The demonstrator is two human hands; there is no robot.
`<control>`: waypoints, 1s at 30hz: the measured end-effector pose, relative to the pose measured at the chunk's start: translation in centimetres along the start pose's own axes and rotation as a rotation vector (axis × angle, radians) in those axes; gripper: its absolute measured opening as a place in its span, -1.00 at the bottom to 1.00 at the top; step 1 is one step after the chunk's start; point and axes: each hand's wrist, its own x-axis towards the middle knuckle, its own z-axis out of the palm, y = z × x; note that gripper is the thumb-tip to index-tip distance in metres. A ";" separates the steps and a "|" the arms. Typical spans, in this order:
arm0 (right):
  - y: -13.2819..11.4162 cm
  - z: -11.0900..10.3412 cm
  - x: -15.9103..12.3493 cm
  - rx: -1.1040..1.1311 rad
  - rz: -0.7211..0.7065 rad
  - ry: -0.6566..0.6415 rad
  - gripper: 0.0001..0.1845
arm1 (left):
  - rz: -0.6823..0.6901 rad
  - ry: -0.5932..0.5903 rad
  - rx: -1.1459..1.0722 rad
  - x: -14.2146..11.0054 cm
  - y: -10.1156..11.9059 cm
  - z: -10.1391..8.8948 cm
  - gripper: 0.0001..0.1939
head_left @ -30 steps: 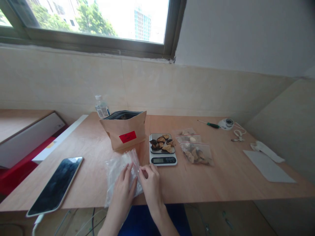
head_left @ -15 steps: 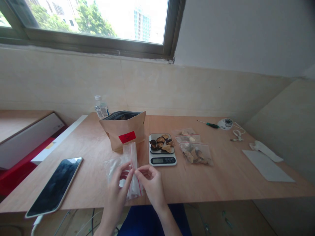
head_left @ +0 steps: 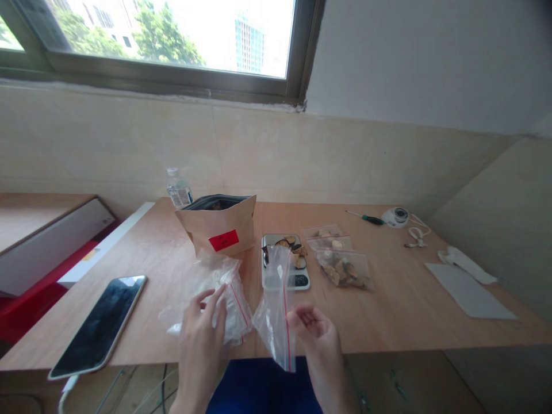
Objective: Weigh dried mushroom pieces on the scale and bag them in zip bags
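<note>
My right hand (head_left: 317, 333) pinches a clear zip-lock bag (head_left: 276, 310) by its red-striped edge. The bag hangs flat with nothing visible in it, and its upper part covers some of the kitchen scale (head_left: 264, 276). Brown dried slices (head_left: 297, 244) lie on the scale's metal plate. My left hand (head_left: 207, 322) rests with its fingers apart on a loose pile of clear zip-lock bags (head_left: 211, 270). Behind that pile stands an opened brown paper pouch (head_left: 233, 215) with a red label; its dark contents are barely visible.
Right of the scale lie several filled zip-lock bags (head_left: 345, 270). Farther right are a screwdriver (head_left: 373, 220), a white dome camera (head_left: 394, 217) and a white sheet (head_left: 470, 293). A phone (head_left: 101, 325) lies at the left; a plastic bottle (head_left: 179, 190) stands behind the pouch.
My hands have moved apart. The right one has drawn a single zip-lock bag off to the right, in front of the scale, while the left has stayed over the pile.
</note>
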 end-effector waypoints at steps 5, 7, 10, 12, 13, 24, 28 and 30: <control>-0.5 0.5 -1.3 -0.108 -0.081 -0.102 -0.75 | 0.052 -0.136 0.045 -1.4 -0.7 3.5 -0.59; -0.5 1.0 -1.6 -0.128 -0.066 -0.164 -0.75 | 0.091 -0.244 0.097 -1.6 -0.4 3.1 -0.58; -0.4 1.6 -1.7 -0.153 -0.048 -0.218 -0.76 | 0.143 -0.398 0.162 -1.2 -0.8 1.9 -0.60; -0.4 1.6 -1.7 -0.166 -0.044 -0.232 -0.75 | 0.119 -0.411 0.196 -0.7 -1.8 1.1 -0.65; -0.3 1.5 -1.6 -0.170 -0.042 -0.231 -0.75 | 0.088 -0.384 0.205 -0.3 -2.4 0.7 -0.68; 0.5 3.1 -0.8 -0.192 -0.014 -0.276 -0.79 | 0.143 -0.246 -0.509 -0.6 3.6 -3.6 -0.84; 0.6 3.7 -0.5 -0.095 0.023 -0.309 -0.76 | 0.115 -0.391 -0.589 -0.8 3.2 -3.0 -0.80; 0.7 3.8 -0.4 -0.060 0.045 -0.329 -0.73 | 0.136 -0.378 -0.600 -0.6 2.7 -2.9 -0.75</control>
